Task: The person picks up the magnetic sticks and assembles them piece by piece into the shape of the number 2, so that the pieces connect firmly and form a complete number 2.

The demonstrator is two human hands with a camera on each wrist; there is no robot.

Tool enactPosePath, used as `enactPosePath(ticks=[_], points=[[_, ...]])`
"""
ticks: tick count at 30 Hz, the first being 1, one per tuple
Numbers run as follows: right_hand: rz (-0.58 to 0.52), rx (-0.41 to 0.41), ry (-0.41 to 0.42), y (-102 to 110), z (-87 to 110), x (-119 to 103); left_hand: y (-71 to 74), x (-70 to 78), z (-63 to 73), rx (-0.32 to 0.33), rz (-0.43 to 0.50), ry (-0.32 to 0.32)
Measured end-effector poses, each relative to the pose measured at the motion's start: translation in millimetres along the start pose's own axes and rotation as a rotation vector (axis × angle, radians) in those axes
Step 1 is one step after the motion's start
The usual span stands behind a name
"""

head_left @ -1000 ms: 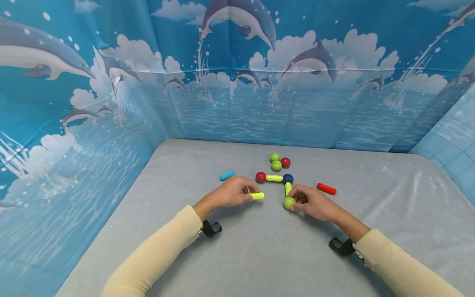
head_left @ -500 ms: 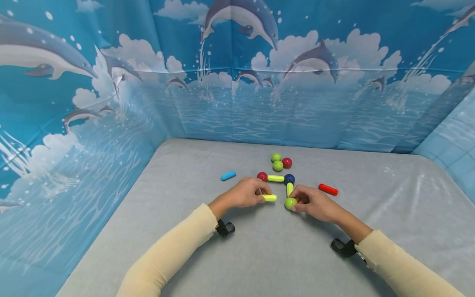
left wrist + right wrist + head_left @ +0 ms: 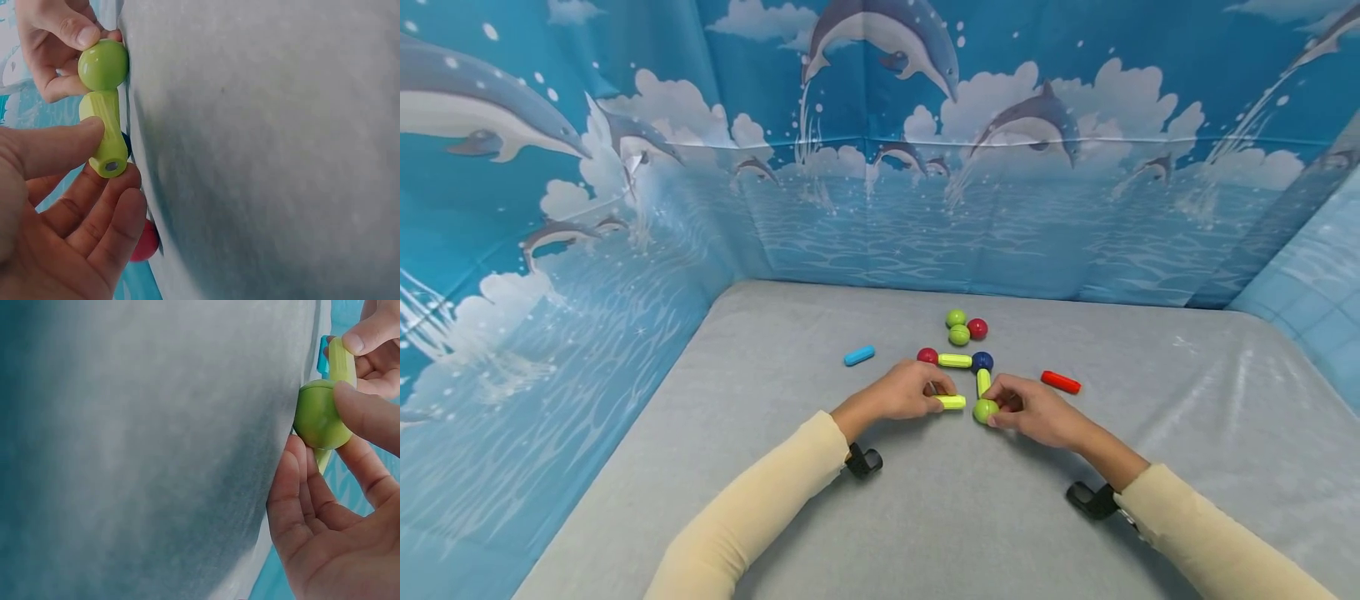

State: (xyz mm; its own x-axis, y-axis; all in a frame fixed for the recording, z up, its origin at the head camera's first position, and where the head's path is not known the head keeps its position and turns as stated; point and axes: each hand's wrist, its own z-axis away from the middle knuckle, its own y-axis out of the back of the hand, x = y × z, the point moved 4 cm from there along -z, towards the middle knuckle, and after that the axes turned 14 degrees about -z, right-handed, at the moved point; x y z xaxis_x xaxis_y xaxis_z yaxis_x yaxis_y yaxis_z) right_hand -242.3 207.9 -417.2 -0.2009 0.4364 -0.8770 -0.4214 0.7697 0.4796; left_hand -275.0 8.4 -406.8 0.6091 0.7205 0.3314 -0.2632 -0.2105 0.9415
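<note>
My left hand (image 3: 910, 390) pinches a yellow-green magnetic rod (image 3: 953, 402) between thumb and fingers; a round metal spot shows in its near end (image 3: 111, 166) in the left wrist view. Just right of the rod's tip, with a small gap in the head view, sits a green ball (image 3: 985, 411). The thumb and fingers of my right hand (image 3: 1033, 408) hold that ball. From it a second yellow rod (image 3: 983, 382) runs back to a dark blue ball (image 3: 982, 361). A third yellow rod (image 3: 955, 360) links the blue ball to a red ball (image 3: 927, 356), partly behind my left hand.
Behind the joined pieces lie two green balls (image 3: 958, 335) and another red ball (image 3: 977, 328), clustered. A blue rod (image 3: 859, 356) lies left, a red rod (image 3: 1061, 382) right. The grey cloth surface (image 3: 940, 517) ends at a dolphin-print curtain (image 3: 880, 217).
My left hand has carried its yellow rod rightward, close to the green ball. The right hand stays in place, holding the ball.
</note>
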Motion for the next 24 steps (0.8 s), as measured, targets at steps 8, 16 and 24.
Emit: enactPosePath(ticks=[8, 16, 24], points=[[0.003, 0.011, 0.017, -0.7, 0.7, -0.5, -6.6, 7.6, -7.3, -0.01, 0.047, -0.014], [0.004, 0.011, 0.019, -1.7, 1.0, -2.6, -8.9, 7.2, -6.6, 0.008, 0.019, -0.019], [0.012, 0.003, 0.017, -3.0, -1.1, -2.1, -9.0, 6.4, -5.0, 0.008, 0.003, -0.014]])
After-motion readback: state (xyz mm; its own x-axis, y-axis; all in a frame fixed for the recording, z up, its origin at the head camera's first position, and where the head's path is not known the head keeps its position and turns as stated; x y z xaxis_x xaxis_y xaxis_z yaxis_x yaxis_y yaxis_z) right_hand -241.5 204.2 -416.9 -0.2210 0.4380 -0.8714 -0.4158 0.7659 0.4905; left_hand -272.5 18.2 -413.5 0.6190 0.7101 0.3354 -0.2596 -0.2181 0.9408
